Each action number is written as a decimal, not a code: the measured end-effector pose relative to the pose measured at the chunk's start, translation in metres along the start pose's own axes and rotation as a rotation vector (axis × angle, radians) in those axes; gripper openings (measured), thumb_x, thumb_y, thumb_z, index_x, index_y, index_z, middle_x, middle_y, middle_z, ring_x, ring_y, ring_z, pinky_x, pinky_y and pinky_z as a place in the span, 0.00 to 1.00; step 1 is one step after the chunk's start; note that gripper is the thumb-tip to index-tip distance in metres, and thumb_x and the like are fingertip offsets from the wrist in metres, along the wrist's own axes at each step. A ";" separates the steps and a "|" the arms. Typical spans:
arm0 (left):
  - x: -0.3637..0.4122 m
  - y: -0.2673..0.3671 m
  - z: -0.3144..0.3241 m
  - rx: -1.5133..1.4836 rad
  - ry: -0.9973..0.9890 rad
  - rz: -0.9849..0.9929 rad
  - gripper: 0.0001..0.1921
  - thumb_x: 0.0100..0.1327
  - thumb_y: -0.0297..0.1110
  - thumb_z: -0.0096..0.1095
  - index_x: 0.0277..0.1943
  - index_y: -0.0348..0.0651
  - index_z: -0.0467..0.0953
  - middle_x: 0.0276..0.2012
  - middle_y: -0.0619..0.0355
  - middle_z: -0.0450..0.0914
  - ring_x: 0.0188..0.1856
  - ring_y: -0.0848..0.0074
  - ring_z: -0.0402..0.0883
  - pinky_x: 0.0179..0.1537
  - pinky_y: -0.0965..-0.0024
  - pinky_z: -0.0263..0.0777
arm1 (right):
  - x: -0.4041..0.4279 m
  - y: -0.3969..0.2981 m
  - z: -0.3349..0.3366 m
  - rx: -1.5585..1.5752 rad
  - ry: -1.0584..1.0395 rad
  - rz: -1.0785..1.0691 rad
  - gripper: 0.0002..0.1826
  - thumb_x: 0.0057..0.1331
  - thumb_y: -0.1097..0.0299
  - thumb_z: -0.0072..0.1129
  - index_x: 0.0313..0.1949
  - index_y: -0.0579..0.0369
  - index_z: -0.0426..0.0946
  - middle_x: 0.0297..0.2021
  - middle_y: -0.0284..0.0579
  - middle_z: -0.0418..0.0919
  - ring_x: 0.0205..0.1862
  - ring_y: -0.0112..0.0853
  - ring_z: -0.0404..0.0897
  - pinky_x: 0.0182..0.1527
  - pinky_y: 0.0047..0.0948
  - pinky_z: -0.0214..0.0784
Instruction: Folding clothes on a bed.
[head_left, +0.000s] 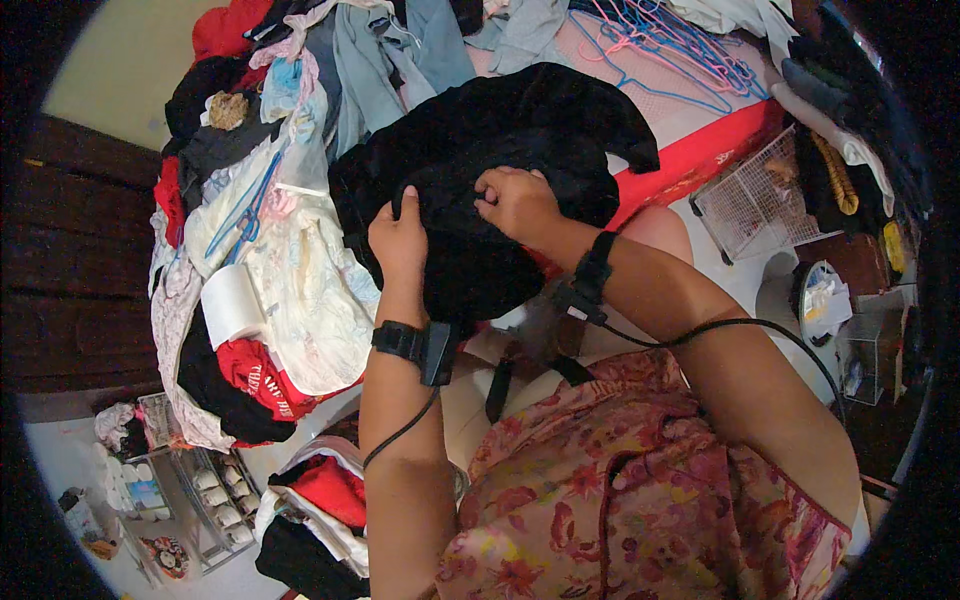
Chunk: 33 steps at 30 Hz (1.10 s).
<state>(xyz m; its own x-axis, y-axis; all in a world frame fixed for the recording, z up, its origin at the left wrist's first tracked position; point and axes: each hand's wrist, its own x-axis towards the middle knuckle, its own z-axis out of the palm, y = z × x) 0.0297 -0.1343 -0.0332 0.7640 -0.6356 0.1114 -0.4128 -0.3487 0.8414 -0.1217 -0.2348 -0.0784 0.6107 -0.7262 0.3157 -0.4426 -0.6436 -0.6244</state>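
A black cloth garment (495, 142) is spread over the near edge of the bed, in front of me. My left hand (401, 236) grips its left part, thumb on top and the fingers hidden in the dark fabric. My right hand (521, 199) has its fingers curled on the middle of the same garment, pinching the cloth. Both wrists wear black straps with small cabled boxes. Left of the garment lie a white roll (231, 304), blue hangers (251, 214) and a pale patterned cloth (315, 300).
Grey clothes (375, 67) are heaped beyond the garment. Blue and pink hangers (660, 52) lie in a tangle at the back right. A wire crate (757, 199) stands on the floor at right. An open bag of clothes (322, 517) and a rack (217, 495) are at lower left.
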 end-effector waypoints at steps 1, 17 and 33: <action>0.000 -0.002 0.001 0.001 -0.001 -0.002 0.22 0.64 0.48 0.59 0.32 0.30 0.80 0.21 0.46 0.80 0.26 0.65 0.79 0.34 0.63 0.70 | -0.001 -0.001 0.002 -0.010 0.064 -0.036 0.10 0.53 0.64 0.64 0.34 0.48 0.79 0.27 0.35 0.77 0.36 0.36 0.78 0.40 0.39 0.64; 0.004 -0.037 0.014 0.281 0.085 0.010 0.35 0.62 0.57 0.55 0.45 0.20 0.76 0.39 0.30 0.79 0.45 0.44 0.79 0.49 0.56 0.71 | -0.005 0.006 0.011 0.076 0.185 -0.050 0.04 0.50 0.69 0.62 0.25 0.51 0.77 0.25 0.37 0.74 0.30 0.36 0.77 0.36 0.36 0.65; 0.004 -0.036 0.014 0.336 0.027 -0.044 0.37 0.62 0.58 0.54 0.48 0.20 0.75 0.41 0.30 0.79 0.47 0.44 0.79 0.51 0.57 0.71 | -0.003 -0.004 0.015 0.077 0.180 0.005 0.05 0.51 0.65 0.63 0.27 0.49 0.79 0.26 0.41 0.77 0.33 0.43 0.78 0.39 0.42 0.70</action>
<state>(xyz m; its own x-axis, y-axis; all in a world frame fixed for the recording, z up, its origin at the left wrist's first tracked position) 0.0402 -0.1338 -0.0703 0.7960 -0.5975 0.0967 -0.5158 -0.5862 0.6247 -0.1118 -0.2262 -0.0876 0.4778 -0.7656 0.4307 -0.3900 -0.6243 -0.6769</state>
